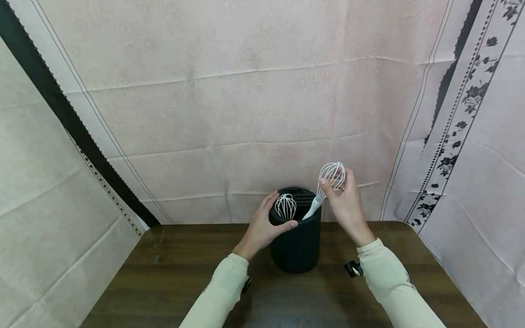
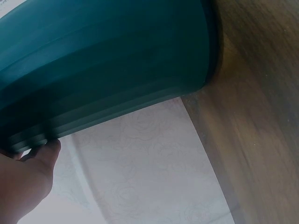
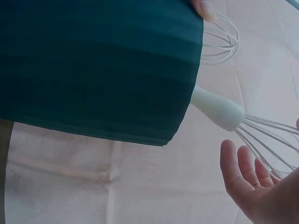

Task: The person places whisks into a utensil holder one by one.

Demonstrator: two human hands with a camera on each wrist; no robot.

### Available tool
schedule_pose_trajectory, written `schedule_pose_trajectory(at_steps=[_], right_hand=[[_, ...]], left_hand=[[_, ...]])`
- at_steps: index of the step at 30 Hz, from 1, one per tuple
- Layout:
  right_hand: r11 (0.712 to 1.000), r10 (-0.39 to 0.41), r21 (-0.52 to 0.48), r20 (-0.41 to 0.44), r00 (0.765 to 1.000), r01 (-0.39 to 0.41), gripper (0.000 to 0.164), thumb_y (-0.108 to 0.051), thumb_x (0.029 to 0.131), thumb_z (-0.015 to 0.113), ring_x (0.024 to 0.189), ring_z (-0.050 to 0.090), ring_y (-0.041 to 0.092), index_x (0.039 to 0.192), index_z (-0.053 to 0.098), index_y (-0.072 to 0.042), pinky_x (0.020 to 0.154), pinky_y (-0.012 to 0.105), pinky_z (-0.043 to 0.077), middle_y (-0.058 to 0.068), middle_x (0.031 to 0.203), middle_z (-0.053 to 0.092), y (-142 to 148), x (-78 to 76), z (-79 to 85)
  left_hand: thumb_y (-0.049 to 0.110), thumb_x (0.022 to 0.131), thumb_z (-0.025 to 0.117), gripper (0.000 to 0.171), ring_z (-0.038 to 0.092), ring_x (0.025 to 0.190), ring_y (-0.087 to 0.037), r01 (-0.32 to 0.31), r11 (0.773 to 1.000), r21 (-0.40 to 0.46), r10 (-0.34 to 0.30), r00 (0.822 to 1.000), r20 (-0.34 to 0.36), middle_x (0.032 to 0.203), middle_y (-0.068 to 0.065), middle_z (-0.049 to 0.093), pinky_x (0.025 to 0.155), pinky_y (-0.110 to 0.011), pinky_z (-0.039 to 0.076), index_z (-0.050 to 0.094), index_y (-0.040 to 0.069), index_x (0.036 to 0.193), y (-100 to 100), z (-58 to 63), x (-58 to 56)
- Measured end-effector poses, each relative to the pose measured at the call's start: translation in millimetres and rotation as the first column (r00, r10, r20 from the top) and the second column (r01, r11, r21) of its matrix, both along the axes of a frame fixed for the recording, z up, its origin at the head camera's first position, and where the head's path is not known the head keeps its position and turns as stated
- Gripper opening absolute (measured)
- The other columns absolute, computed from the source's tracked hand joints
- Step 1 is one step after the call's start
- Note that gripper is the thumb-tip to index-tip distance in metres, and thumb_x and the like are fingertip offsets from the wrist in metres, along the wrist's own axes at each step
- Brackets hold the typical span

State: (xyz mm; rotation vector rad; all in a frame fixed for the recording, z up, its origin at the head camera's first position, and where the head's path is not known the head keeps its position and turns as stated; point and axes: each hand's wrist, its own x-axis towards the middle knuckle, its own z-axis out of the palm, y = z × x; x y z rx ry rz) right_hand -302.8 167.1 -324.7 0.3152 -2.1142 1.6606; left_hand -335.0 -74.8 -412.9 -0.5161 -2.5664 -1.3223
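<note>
A dark, ribbed utensil holder (image 1: 295, 249) stands upright on the wooden table. My left hand (image 1: 260, 228) grips it near the top, thumb along the front rim and fingers round the left side. Inside stands a smaller white whisk (image 1: 285, 206), its wire loops showing at the mouth. With my right hand (image 1: 348, 205) I hold a larger white whisk (image 1: 313, 208) by its wires, above the right side of the holder. This whisk leans, and the lower end of its pale handle (image 3: 219, 109) is hidden inside the holder.
The brown table (image 1: 184, 269) reaches back to a pale patterned cloth (image 1: 246, 114) hanging behind the holder. More cloth hangs at the left and right. A dark slotted section (image 1: 302, 197) sits in the holder's mouth, at the back.
</note>
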Motion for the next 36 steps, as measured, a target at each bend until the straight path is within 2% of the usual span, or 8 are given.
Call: schedule_pose_trajectory(at_steps=[2,4,6,9,12,17,24,36], right_hand=[[1.000,-0.008,0.004,0.009,1.000,0.008,0.071,-0.030,0.106,0.066,0.147,0.045,0.039,0.159,0.029,-0.001,0.105,0.047,0.052,0.023,0.153,0.048,1.5,1.2,-0.4],[1.000,-0.002,0.003,0.006,1.000,0.002,0.073,-0.027,0.106,0.067,0.146,0.047,0.040,0.161,0.027,-0.003,0.101,0.045,0.055,0.024,0.155,0.047,2.5,2.2,-0.3],[1.000,0.014,-0.009,0.001,1.000,-0.014,0.074,-0.023,0.105,0.068,0.141,0.050,0.042,0.163,0.026,-0.004,0.093,0.034,0.060,0.025,0.155,0.047,3.2,2.1,0.1],[1.000,0.023,0.002,-0.031,0.999,-0.023,0.072,-0.018,0.103,0.070,0.135,0.055,0.045,0.162,0.031,-0.005,0.078,0.018,0.059,0.026,0.154,0.049,3.4,1.0,0.1],[0.999,0.018,0.036,-0.064,0.998,-0.016,0.068,-0.017,0.101,0.072,0.131,0.059,0.046,0.158,0.038,-0.006,0.074,0.014,0.056,0.025,0.149,0.054,3.1,0.2,-1.2],[0.997,0.018,0.072,-0.078,0.997,-0.012,0.065,-0.019,0.101,0.073,0.129,0.060,0.047,0.156,0.043,-0.007,0.075,0.017,0.058,0.025,0.147,0.056,1.2,0.0,-3.7],[0.997,0.081,0.023,-0.048,0.996,-0.080,0.065,-0.015,0.101,0.074,0.120,0.065,0.043,0.157,0.042,-0.007,0.075,0.030,0.064,0.025,0.147,0.054,-2.3,-1.2,-6.8],[0.997,0.080,0.019,-0.022,0.997,-0.080,0.069,-0.019,0.098,0.079,0.111,0.069,0.039,0.156,0.045,-0.005,0.077,0.019,0.060,0.025,0.141,0.057,-8.8,-8.8,-16.9]], left_hand=[[0.068,0.082,0.081,0.103,0.033,0.155,-0.020,0.000,1.000,-0.003,0.000,1.000,0.000,0.169,0.014,0.029,0.122,-0.059,0.033,0.033,0.031,0.166,-0.1,-0.4,-0.2],[0.070,0.082,0.080,0.104,0.033,0.155,-0.021,0.002,1.000,-0.006,-0.002,1.000,-0.004,0.170,0.013,0.029,0.122,-0.059,0.033,0.033,0.031,0.166,-0.2,-0.7,-0.6],[0.070,0.082,0.080,0.104,0.033,0.155,-0.021,0.003,1.000,-0.006,-0.003,1.000,-0.006,0.169,0.012,0.030,0.123,-0.059,0.033,0.033,0.031,0.166,-0.1,-0.6,-0.9],[0.070,0.082,0.080,0.104,0.034,0.154,-0.021,0.003,1.000,-0.007,-0.003,1.000,-0.005,0.169,0.012,0.030,0.123,-0.058,0.033,0.033,0.031,0.166,-0.1,0.0,-1.0],[0.068,0.082,0.081,0.103,0.034,0.154,-0.020,0.002,1.000,-0.007,-0.002,1.000,0.001,0.169,0.012,0.030,0.123,-0.058,0.033,0.033,0.032,0.166,-0.1,0.3,-1.0],[0.064,0.084,0.081,0.101,0.033,0.155,-0.021,-0.003,1.000,-0.014,0.003,1.000,0.006,0.170,0.011,0.029,0.123,-0.060,0.032,0.033,0.031,0.166,0.2,0.5,-0.7],[0.061,0.084,0.082,0.100,0.034,0.154,-0.021,0.000,1.000,-0.007,0.000,1.000,0.000,0.169,0.010,0.030,0.123,-0.059,0.033,0.034,0.030,0.166,0.2,0.9,0.5],[0.062,0.084,0.083,0.101,0.036,0.153,-0.022,-0.003,1.000,0.002,0.003,1.000,0.003,0.169,0.011,0.031,0.122,-0.059,0.034,0.034,0.029,0.166,0.2,0.9,-0.1]])
